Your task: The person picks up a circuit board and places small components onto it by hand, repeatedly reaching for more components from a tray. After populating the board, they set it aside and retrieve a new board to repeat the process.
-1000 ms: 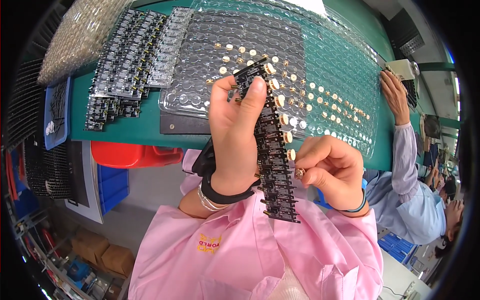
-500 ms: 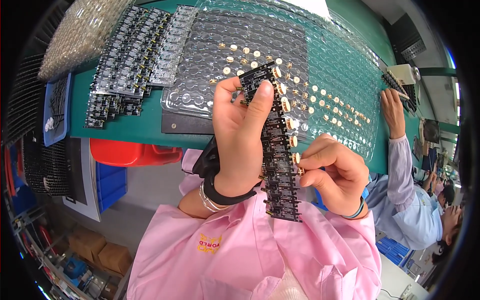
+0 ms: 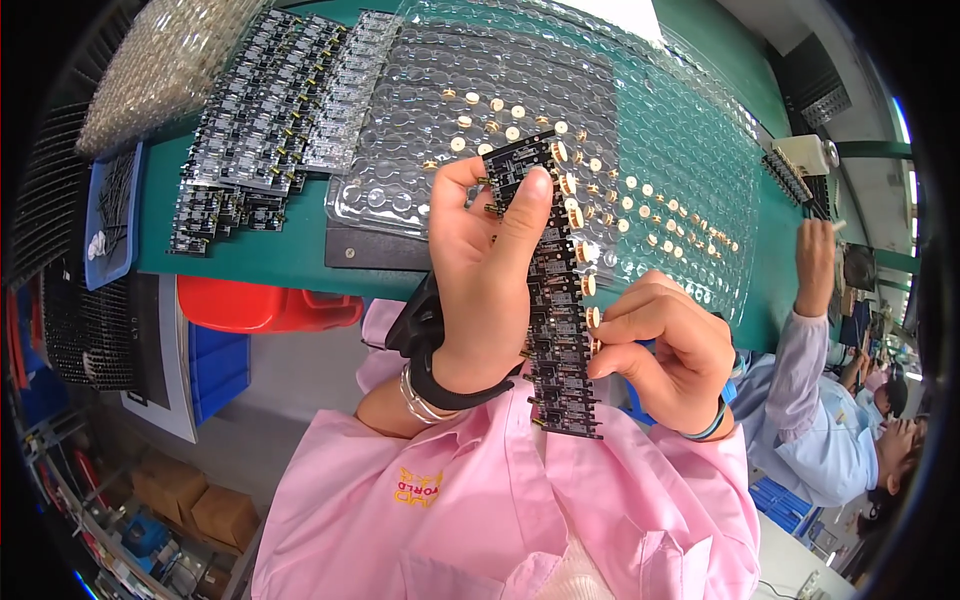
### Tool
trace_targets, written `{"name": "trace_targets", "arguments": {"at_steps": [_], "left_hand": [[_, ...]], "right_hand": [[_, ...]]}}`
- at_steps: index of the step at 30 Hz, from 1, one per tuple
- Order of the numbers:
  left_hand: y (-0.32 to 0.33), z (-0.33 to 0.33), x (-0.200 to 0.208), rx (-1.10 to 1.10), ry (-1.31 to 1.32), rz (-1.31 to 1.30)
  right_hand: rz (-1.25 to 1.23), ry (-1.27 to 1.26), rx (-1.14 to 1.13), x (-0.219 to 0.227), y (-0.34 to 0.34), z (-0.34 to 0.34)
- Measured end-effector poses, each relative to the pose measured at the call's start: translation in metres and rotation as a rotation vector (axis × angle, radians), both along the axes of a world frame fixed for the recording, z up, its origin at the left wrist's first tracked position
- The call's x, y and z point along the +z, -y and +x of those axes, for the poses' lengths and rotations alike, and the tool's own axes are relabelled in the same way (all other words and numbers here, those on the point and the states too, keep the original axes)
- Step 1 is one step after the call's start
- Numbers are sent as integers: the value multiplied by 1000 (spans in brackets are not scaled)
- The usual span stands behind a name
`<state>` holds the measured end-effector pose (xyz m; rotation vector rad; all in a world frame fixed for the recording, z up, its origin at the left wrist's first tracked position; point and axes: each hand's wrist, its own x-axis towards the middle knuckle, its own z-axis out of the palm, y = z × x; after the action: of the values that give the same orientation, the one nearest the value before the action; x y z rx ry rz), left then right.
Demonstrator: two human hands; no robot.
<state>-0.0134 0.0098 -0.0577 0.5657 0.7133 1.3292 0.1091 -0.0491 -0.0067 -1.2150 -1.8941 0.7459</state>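
Note:
My left hand (image 3: 478, 300) grips the upper part of a long black circuit board panel (image 3: 560, 330), thumb across its face and fingers behind. Along the panel's right edge sits a row of small round gold-and-cream parts (image 3: 588, 285). My right hand (image 3: 668, 350) pinches another small round part (image 3: 596, 346) between thumb and forefinger against that edge, below the others. The fingertips partly hide it. More of these round parts (image 3: 647, 189) lie scattered in a clear plastic blister tray (image 3: 690, 110) beyond my hands.
Stacked circuit board panels (image 3: 245, 130) lie at the far left, beside bubble wrap (image 3: 165, 70) and a blue tray (image 3: 112, 245) of thin dark pieces. A red stool (image 3: 260, 305) stands below the green table's edge (image 3: 200, 262). At the right, a co-worker's hand (image 3: 815, 265) is raised near another panel.
The round part in my right hand has moved slightly left, closer against the panel's edge. The panel has shifted very little. The co-worker's hand has moved right and toward the near side.

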Motion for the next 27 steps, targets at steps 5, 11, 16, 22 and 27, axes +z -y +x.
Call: {"name": "trace_targets", "arguments": {"at_steps": [5, 11, 16, 22, 27], "left_hand": [[0, -4, 5, -64, 119, -82], [3, -24, 9, -129, 218, -45], [2, -31, 10, -64, 207, -83], [-2, -33, 7, -77, 189, -67], [-2, -31, 9, -72, 158, -97]], "right_hand": [[-21, -58, -36, 5, -6, 7], [182, 313, -268, 11, -74, 28], [44, 502, -264, -20, -110, 35], [-281, 493, -415, -15, -111, 23], [-298, 463, -430, -20, -114, 26]]}}
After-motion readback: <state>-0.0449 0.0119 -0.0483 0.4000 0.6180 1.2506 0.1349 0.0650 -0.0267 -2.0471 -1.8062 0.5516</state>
